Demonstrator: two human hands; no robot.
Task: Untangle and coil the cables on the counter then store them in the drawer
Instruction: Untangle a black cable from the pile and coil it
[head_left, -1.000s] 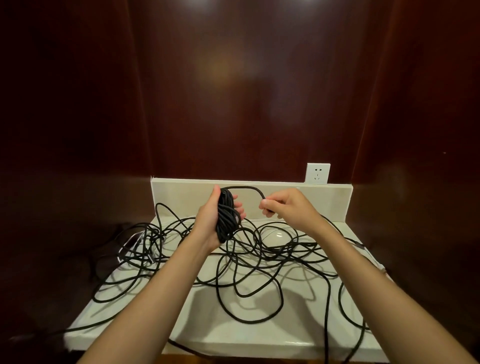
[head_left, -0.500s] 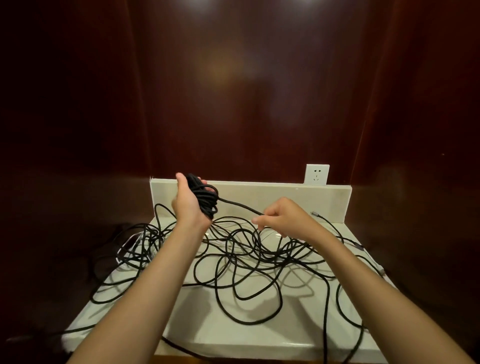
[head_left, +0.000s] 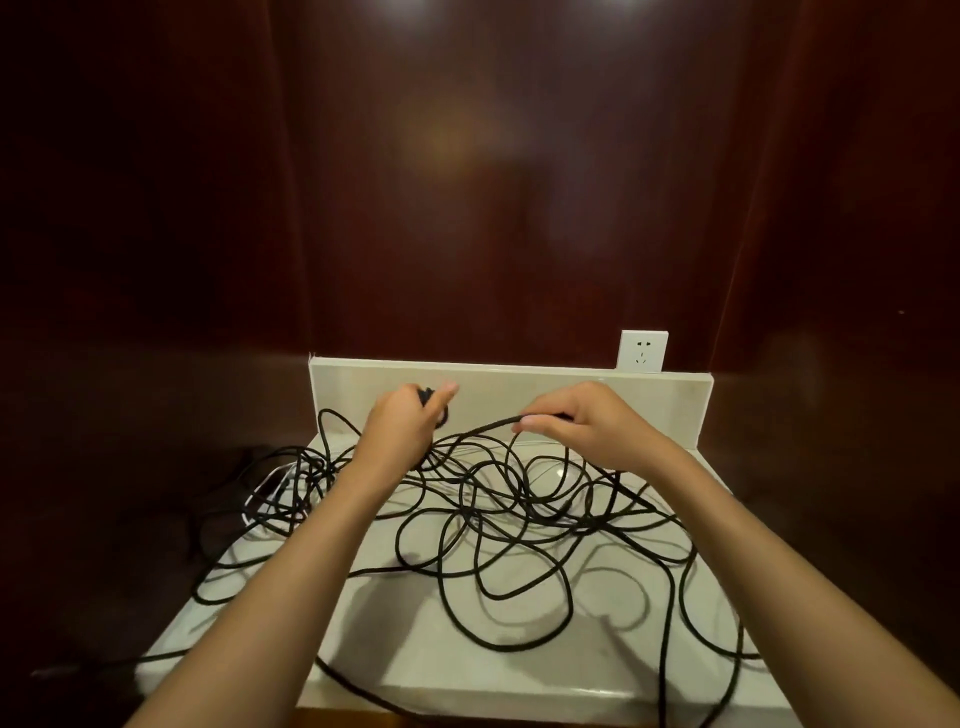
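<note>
A: What changed vs half a second back?

B: Left hand had dropped lower and turned knuckles-up. It gripped the coiled bundle, fingers curled round it, but the hand now hid most of the coil; only a dark bit showed at the fingertips, in front of the backsplash. Before, the coil sat plainly visible above the hand.

A: Right hand?

B: Right hand had moved up and a little right. Thumb and fingers pinched the black cable, which ran taut and slightly downhill from that pinch toward the left hand. The two hands were apart, both above the back of the bench.

A: Rest of the cable?

B: Loose tangle lay spread over the bench under both forearms, loops crossing everywhere. On the left, strands spilled off the bench edge into the dark. A pale, whitish cable sat mixed into the left clump; can't tell where it ended. On the right, loops hung over the front edge. Both forearms covered parts of the tangle.

A: Surface, room?

B: Bench was pale and glossy, with a low backsplash of the same finish. White wall socket just above its right end. Dark red-brown glossy panels behind and on both sides, with light glare at the top.
</note>
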